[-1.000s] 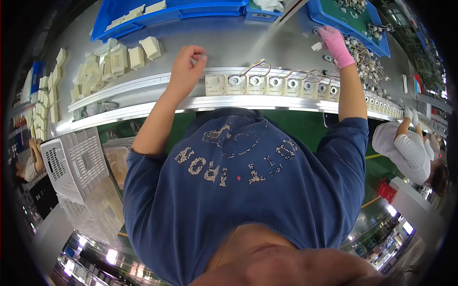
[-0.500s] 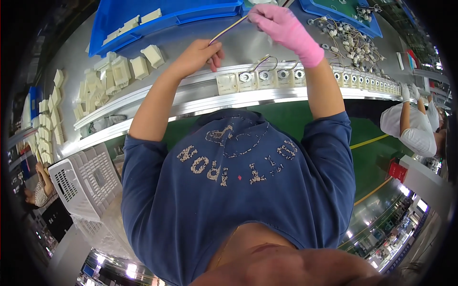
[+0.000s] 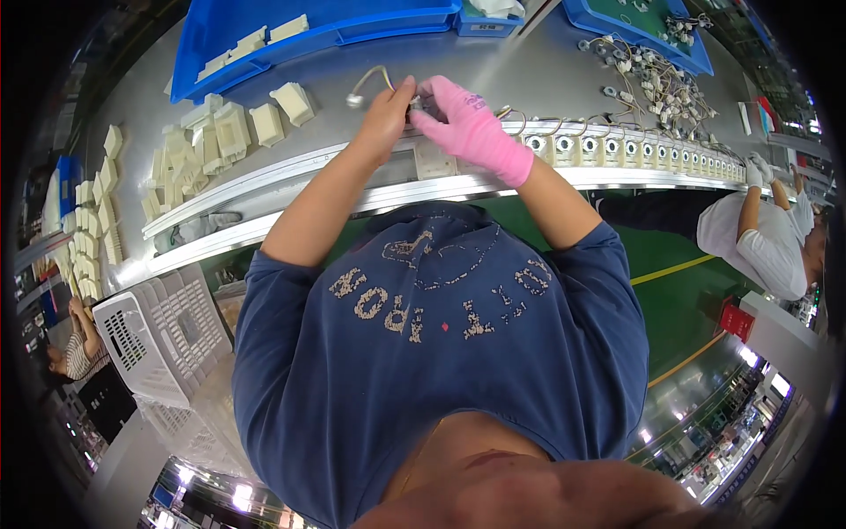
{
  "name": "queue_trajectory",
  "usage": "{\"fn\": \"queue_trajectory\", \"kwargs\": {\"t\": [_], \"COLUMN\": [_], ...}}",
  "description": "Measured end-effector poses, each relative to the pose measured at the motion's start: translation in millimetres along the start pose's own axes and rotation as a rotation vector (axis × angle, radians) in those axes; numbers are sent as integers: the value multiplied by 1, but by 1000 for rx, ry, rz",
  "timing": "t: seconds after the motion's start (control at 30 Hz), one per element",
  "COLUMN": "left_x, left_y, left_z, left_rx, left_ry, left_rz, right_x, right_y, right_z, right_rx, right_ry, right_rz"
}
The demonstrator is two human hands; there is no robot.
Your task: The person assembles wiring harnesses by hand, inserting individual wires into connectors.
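My left hand (image 3: 386, 119), bare, is closed on a wire lead (image 3: 381, 70), which loops out above its fingers and ends in a small white connector (image 3: 354, 100). Touching it from the right is my right hand (image 3: 467, 128), in a pink glove, its thumb and fingers pinched around a small metallic part (image 3: 417, 104) at the lead's other end. The fingers hide most of that part. Just below both hands, a cream plastic housing (image 3: 434, 161) sits in the metal rail, partly covered by the glove.
Rightward along the rail (image 3: 335, 207) runs a row of cream housings (image 3: 564, 146) with round inserts and wires. Loose cream housings (image 3: 216, 137) lie left, wired parts (image 3: 648, 79) right. A blue tray (image 3: 370, 33) stands behind. A gloved co-worker (image 3: 758, 229) is at the far right.
My right hand has come down and left to meet my left hand, which moved slightly right. The lead, stretched between them before, now curls above my left hand with its white connector showing.
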State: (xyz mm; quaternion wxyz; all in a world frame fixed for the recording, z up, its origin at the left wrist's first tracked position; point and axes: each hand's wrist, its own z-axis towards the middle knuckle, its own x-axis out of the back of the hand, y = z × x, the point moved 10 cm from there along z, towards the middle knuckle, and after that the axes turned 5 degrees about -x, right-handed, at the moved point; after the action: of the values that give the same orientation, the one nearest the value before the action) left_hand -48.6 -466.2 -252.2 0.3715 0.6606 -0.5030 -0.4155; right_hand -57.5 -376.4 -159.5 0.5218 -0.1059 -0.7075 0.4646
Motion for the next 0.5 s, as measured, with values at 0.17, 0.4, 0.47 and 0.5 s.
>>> {"fn": "queue_trajectory", "kwargs": {"t": [0.17,0.4,0.47,0.5], "left_x": [8,-30,-31,-31], "left_y": [18,40,41,44], "left_z": [-16,-68,-73,-74], "left_rx": [-282,-831,-863,-893], "left_ry": [-119,-332,-301,-258], "left_rz": [606,942,971,1000], "right_x": [7,-34,-46,-45], "right_y": [-2,-13,-5,-3], "right_z": [-11,-31,-35,-34], "right_rx": [205,405,425,409], "right_ry": [-24,-323,-389,-373], "right_rz": [-94,-534,-654,-664]}}
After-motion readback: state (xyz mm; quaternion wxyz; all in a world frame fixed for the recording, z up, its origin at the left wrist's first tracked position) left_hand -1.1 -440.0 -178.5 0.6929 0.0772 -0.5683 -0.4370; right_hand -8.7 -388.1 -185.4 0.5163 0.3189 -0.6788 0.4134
